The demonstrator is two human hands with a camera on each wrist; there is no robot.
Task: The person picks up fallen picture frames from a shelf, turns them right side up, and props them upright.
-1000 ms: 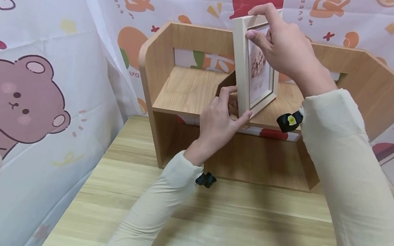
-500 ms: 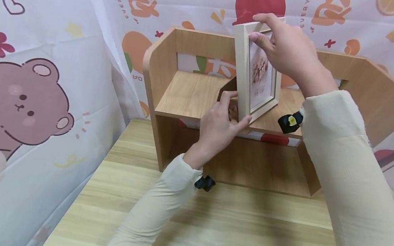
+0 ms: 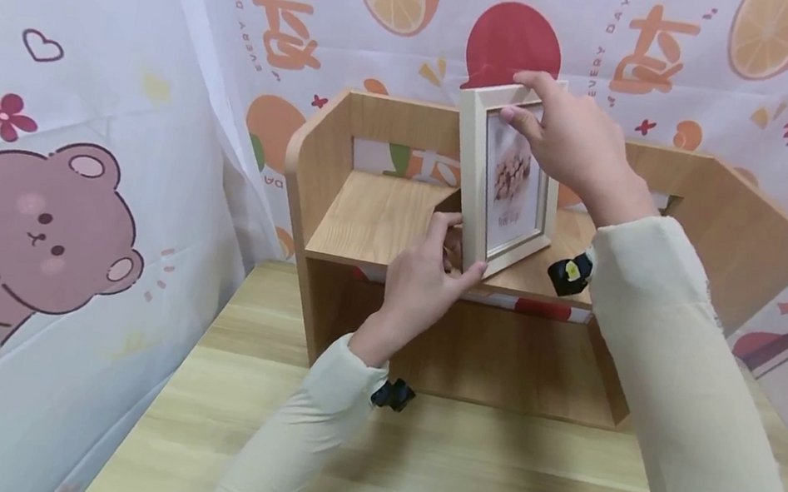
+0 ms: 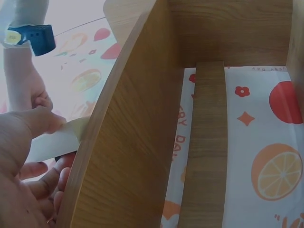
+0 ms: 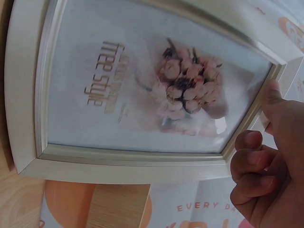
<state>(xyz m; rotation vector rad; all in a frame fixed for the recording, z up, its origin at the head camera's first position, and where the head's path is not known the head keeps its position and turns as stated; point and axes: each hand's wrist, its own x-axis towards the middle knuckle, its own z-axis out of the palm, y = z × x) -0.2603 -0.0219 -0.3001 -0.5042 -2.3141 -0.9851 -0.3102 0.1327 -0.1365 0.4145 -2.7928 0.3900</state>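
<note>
A cream picture frame [image 3: 477,182] stands upright, turned at an angle, at the front of the upper shelf. It shows a pink flower bouquet and lettering behind glass, sharp in the right wrist view. My right hand [image 3: 578,146] grips its top edge, thumb on the front and index finger over the top. My left hand [image 3: 419,279] pinches the lower left corner, thumb at the bottom front and fingers reaching behind. A brown backing piece [image 3: 451,204] shows partly behind the frame. In the left wrist view, the frame's corner [image 4: 57,142] lies between thumb and fingers.
The two-tier wooden desktop shelf [image 3: 376,210] has tall side panels and an open back. It stands on a light wood table [image 3: 482,477] against a fruit-print cloth [image 3: 424,32]. A bear-print cloth [image 3: 179,106] hangs at the left.
The head view has tilted up, so the shelf and hands sit lower in it. The picture frame faces me slightly more. Both hands keep their hold on it.
</note>
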